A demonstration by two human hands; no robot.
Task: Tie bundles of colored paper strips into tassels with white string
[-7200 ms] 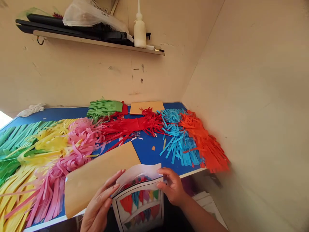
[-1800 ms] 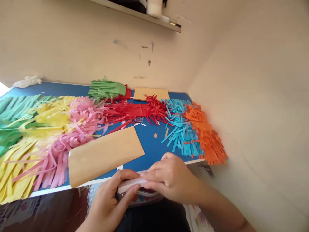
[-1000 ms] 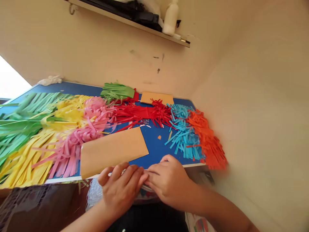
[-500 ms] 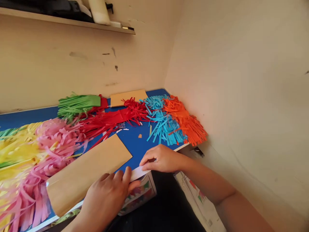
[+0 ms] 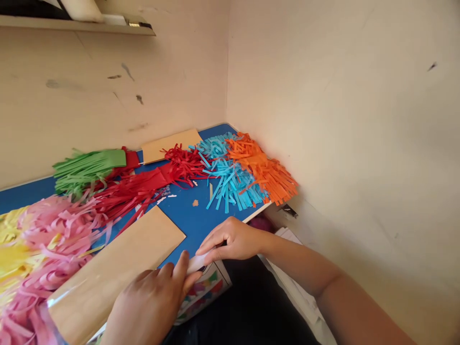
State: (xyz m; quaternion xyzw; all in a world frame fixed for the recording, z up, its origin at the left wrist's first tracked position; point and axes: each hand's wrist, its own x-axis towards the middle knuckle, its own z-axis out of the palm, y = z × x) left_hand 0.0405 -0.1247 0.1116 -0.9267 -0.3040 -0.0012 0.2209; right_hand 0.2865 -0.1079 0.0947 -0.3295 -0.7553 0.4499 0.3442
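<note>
Between my hands is a white paper strip point(image 5: 196, 263), along the top of a packet or sheet with a colourful print point(image 5: 206, 290). My left hand point(image 5: 149, 297) pinches the strip's left part between thumb and fingers. At its right end my right hand point(image 5: 230, 240) is closed, thumb below and fingers above. Both hands are at the table's front edge, over my dark-clothed lap. To the left lies a flat brown paper envelope point(image 5: 118, 275), partly behind my left hand. The lower left of the printed piece is hidden by that hand.
Fringed paper lies across the blue table point(image 5: 187, 211): green point(image 5: 89, 165), red point(image 5: 143, 187), pink point(image 5: 61, 225), yellow point(image 5: 14, 254), light blue point(image 5: 233, 182) and orange point(image 5: 266, 167). Another brown envelope point(image 5: 168, 146) rests by the wall. A shelf point(image 5: 79, 25) hangs above.
The view has turned to the right, so the table's things appear further left. Both hands keep hold of the white strip, which now looks more tilted and shorter between them.
</note>
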